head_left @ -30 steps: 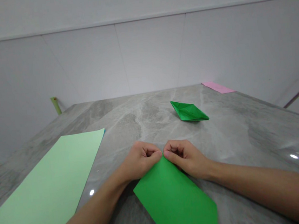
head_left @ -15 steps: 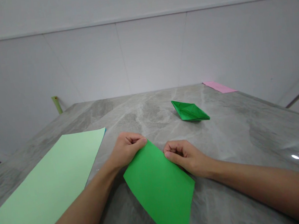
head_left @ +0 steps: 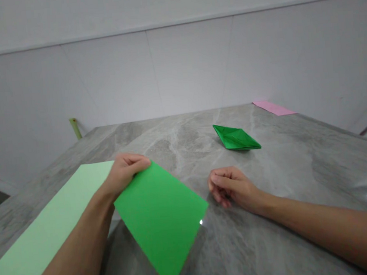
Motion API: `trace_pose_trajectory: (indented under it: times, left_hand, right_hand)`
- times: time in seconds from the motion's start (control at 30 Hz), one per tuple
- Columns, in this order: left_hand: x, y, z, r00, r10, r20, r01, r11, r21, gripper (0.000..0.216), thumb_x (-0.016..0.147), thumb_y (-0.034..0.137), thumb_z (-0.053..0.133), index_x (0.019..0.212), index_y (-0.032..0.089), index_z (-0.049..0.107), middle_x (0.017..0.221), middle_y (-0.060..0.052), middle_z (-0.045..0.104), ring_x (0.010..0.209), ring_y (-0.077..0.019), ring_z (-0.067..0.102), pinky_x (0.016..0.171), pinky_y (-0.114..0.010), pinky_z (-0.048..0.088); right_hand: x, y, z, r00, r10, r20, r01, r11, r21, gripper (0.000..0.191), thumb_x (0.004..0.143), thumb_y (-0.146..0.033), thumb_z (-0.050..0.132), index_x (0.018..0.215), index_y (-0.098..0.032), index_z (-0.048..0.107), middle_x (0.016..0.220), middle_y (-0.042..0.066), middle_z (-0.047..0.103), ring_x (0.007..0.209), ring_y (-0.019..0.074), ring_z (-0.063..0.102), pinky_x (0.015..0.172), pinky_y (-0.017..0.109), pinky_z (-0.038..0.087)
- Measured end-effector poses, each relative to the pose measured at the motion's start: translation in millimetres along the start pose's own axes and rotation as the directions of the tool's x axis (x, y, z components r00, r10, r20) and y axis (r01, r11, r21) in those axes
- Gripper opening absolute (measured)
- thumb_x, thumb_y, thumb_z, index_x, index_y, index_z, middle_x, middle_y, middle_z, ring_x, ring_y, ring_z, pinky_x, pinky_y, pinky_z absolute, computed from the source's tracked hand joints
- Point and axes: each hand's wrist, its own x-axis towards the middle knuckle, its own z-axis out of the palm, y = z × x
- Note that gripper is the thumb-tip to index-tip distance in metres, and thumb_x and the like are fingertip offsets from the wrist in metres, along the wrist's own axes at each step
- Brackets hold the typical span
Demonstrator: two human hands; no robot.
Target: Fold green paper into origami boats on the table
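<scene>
A bright green sheet of paper (head_left: 163, 219) hangs tilted above the table, one corner toward me. My left hand (head_left: 126, 171) pinches it at its far left corner, thumb on top. Apart from the sheet, my right hand (head_left: 230, 187) rests on the tabletop with its fingers curled in and nothing visible in them. Beyond the right hand lies a folded green paper boat (head_left: 237, 137), pointed at both ends.
Pale green paper (head_left: 49, 226) lies on the left, partly under my left forearm. At the far right edge is a pink paper (head_left: 274, 107). The grey marbled table (head_left: 176, 134) meets a white wall, and a light green post (head_left: 76, 129) stands beyond its left edge.
My right hand has let go of the green sheet. The left hand has carried the sheet to the left and raised it, so its right corner now stands clear of the right hand.
</scene>
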Motion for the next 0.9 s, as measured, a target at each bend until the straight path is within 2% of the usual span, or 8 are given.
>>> trace_pose_trajectory:
  times: [0.1, 0.17, 0.3, 0.37, 0.43, 0.6, 0.73, 0.9]
  left_hand:
    - [-3.9, 0.2, 43.6, 0.906, 0.025, 0.422, -0.091, 0.986, 0.137, 0.041, 0.080, 0.045, 0.063, 0.054, 0.015, 0.057, 0.049, 0.004, 0.042, 0.045, -0.0073, 0.036, 0.042, -0.018, 0.026]
    - [-5.1, 0.5, 65.3, 0.870, 0.047, 0.492, -0.133, 0.981, 0.141, 0.039, 0.081, 0.045, 0.063, 0.059, 0.014, 0.060, 0.051, 0.005, 0.042, 0.048, -0.0069, 0.036, 0.045, -0.018, 0.026]
    - [-4.4, 0.2, 71.0, 0.955, -0.079, 0.287, 0.083, 0.997, -0.002, 0.033, 0.076, 0.047, 0.071, 0.081, 0.014, 0.068, 0.062, 0.001, 0.059, 0.053, -0.0096, 0.050, 0.048, -0.018, 0.036]
    - [-3.9, -0.4, 66.0, 0.949, -0.195, 0.246, 0.237, 0.960, -0.152, 0.036, 0.070, 0.044, 0.077, 0.089, 0.014, 0.069, 0.072, -0.003, 0.067, 0.060, -0.0140, 0.060, 0.056, -0.023, 0.046]
    - [-4.3, -0.9, 64.3, 0.935, -0.260, 0.242, 0.320, 0.912, -0.255, 0.034, 0.065, 0.039, 0.081, 0.082, 0.012, 0.069, 0.072, -0.006, 0.070, 0.065, -0.0176, 0.065, 0.063, -0.029, 0.052]
    - [-7.1, -0.2, 71.0, 0.955, -0.231, 0.184, 0.261, 0.951, -0.164, 0.025, 0.066, 0.034, 0.079, 0.065, 0.012, 0.068, 0.060, -0.004, 0.066, 0.053, -0.0132, 0.058, 0.052, -0.024, 0.045]
    - [-8.8, 2.8, 69.2, 0.946, -0.190, 0.263, 0.212, 0.976, -0.058, 0.023, 0.071, 0.034, 0.073, 0.062, 0.013, 0.068, 0.056, 0.000, 0.062, 0.048, -0.0095, 0.050, 0.048, -0.021, 0.038]
    - [-11.1, 5.5, 67.3, 0.948, -0.165, 0.273, 0.160, 0.986, 0.038, 0.028, 0.073, 0.035, 0.069, 0.054, 0.015, 0.062, 0.049, 0.004, 0.053, 0.045, -0.0075, 0.042, 0.047, -0.020, 0.033]
  right_hand:
    - [1.9, -3.6, 8.5, 0.998, 0.041, 0.046, -0.036, 0.994, -0.098, 0.042, 0.076, -0.056, 0.068, 0.077, -0.014, 0.061, 0.056, -0.003, 0.058, 0.039, 0.0058, 0.043, 0.036, 0.018, 0.028]
    - [1.1, -4.8, 12.1, 0.999, 0.019, 0.029, -0.014, 0.986, -0.163, 0.039, 0.072, -0.051, 0.074, 0.070, -0.015, 0.058, 0.051, -0.006, 0.051, 0.040, 0.0048, 0.039, 0.038, 0.018, 0.027]
    - [0.9, -3.7, 11.0, 0.977, -0.096, -0.192, 0.070, 0.988, -0.136, 0.039, 0.074, -0.052, 0.071, 0.067, -0.018, 0.054, 0.044, -0.009, 0.043, 0.038, 0.0053, 0.034, 0.037, 0.019, 0.023]
    - [2.6, -3.0, 8.4, 0.945, -0.136, -0.297, 0.101, 0.986, -0.131, 0.039, 0.076, -0.052, 0.069, 0.068, -0.018, 0.053, 0.043, -0.009, 0.044, 0.036, 0.0057, 0.033, 0.037, 0.020, 0.022]
    - [4.6, -2.7, 6.1, 0.932, -0.139, -0.335, 0.097, 0.985, -0.141, 0.037, 0.075, -0.051, 0.069, 0.068, -0.018, 0.054, 0.043, -0.008, 0.046, 0.036, 0.0063, 0.035, 0.037, 0.021, 0.022]
    - [6.1, -2.8, 2.6, 0.937, -0.076, -0.341, 0.020, 0.986, -0.163, 0.040, 0.075, -0.051, 0.068, 0.060, -0.020, 0.048, 0.040, -0.007, 0.045, 0.035, 0.0062, 0.035, 0.038, 0.021, 0.021]
    - [3.4, -4.0, 2.3, 0.941, -0.092, -0.326, 0.030, 0.981, -0.191, 0.041, 0.076, -0.049, 0.064, 0.054, -0.020, 0.046, 0.039, -0.006, 0.042, 0.036, 0.0064, 0.034, 0.039, 0.022, 0.021]
    - [4.0, -1.2, 1.0, 0.895, -0.156, -0.419, 0.088, 0.980, -0.176, 0.043, 0.079, -0.047, 0.059, 0.049, -0.019, 0.046, 0.037, -0.006, 0.039, 0.034, 0.0065, 0.032, 0.037, 0.022, 0.020]
